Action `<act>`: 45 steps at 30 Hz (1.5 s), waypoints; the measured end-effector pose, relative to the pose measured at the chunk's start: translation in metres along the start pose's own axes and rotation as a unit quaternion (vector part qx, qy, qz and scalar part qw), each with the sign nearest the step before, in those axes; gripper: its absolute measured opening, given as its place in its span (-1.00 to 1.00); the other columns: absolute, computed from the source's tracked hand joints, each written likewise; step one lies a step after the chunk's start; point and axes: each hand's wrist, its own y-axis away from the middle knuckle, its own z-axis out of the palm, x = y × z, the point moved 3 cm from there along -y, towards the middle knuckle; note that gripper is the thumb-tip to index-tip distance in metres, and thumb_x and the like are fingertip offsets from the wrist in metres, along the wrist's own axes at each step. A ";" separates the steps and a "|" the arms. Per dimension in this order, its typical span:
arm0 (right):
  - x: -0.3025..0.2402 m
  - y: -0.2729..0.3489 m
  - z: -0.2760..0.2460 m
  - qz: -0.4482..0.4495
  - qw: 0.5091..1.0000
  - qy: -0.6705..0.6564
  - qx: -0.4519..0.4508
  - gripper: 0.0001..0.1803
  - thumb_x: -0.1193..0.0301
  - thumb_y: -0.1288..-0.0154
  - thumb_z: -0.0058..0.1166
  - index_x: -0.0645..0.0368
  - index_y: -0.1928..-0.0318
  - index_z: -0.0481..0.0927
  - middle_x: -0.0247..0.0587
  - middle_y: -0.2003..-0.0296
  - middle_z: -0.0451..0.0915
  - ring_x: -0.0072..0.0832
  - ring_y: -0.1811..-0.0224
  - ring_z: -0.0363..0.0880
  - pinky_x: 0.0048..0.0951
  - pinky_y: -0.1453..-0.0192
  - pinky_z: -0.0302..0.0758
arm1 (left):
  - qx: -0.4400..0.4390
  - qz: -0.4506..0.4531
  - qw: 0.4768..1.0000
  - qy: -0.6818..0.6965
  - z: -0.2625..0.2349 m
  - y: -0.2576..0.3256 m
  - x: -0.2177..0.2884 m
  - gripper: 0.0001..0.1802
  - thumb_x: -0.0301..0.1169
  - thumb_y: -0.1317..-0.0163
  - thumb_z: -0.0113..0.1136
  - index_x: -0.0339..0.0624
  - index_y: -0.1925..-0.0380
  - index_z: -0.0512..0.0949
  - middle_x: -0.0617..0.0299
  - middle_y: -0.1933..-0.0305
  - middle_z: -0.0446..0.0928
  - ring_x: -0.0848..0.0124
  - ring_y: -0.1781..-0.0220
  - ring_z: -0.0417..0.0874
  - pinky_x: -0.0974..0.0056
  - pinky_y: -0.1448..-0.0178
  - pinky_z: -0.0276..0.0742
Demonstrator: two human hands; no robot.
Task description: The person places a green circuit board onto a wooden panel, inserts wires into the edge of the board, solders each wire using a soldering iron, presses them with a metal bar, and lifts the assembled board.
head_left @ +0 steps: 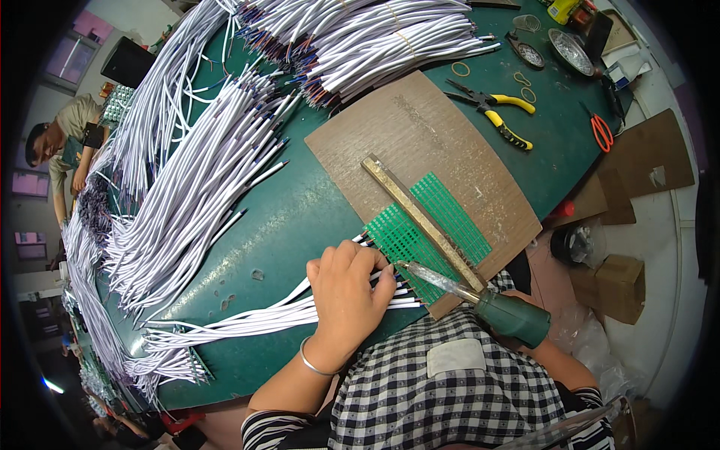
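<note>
A green circuit board panel (452,212) lies on a brown wooden board (409,120), with a long narrow bar (420,217) lying across it. My left hand (346,289) is closed, thumb and forefinger pinched on a white cable (300,289) at the panel's near-left edge. Several more white cables run out from that edge to the left. In my right hand (525,348) is a soldering iron (510,316) with a green handle, which hides most of the fingers. Its tip points at the panel's edge, close to my left fingertips.
Large bundles of white cables (202,180) cover the left and back of the green table (277,210). Yellow-handled pliers (499,112), red-handled scissors (600,131) and a metal dish (570,52) lie at the right. A co-worker (71,142) is at the far left. Cardboard boxes (619,289) stand on the floor.
</note>
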 end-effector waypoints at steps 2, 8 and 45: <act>-0.003 -0.004 0.000 0.005 1.000 0.007 -0.017 -0.58 0.25 0.02 0.32 0.11 0.12 0.60 -0.24 0.21 0.64 -0.31 0.22 0.65 -0.35 0.14 0.59 | -0.003 -0.004 1.000 0.003 0.000 -0.001 -0.001 -0.87 -0.39 0.06 0.29 -0.04 0.53 0.50 0.29 0.45 0.37 0.29 0.32 0.39 0.20 0.18 0.09; 0.009 0.010 0.010 0.130 0.987 -0.077 -0.050 -0.60 0.22 0.02 0.32 0.08 0.14 0.61 -0.28 0.23 0.63 -0.29 0.25 0.64 -0.31 0.18 0.58 | -0.001 -0.004 1.000 0.014 0.000 -0.003 -0.001 -0.87 -0.38 0.09 0.29 -0.04 0.55 0.50 0.29 0.45 0.38 0.29 0.32 0.39 0.19 0.18 0.09; 0.025 0.017 0.007 0.056 0.953 -0.295 0.029 -0.60 0.49 -0.15 0.20 0.29 -0.01 0.45 -0.05 0.05 0.61 -0.30 0.03 0.63 -0.46 -0.05 0.58 | 0.001 0.083 0.996 -0.041 -0.016 0.019 0.003 -0.88 -0.43 0.04 0.34 -0.10 0.46 0.60 0.28 0.45 0.45 0.30 0.39 0.47 0.21 0.30 0.36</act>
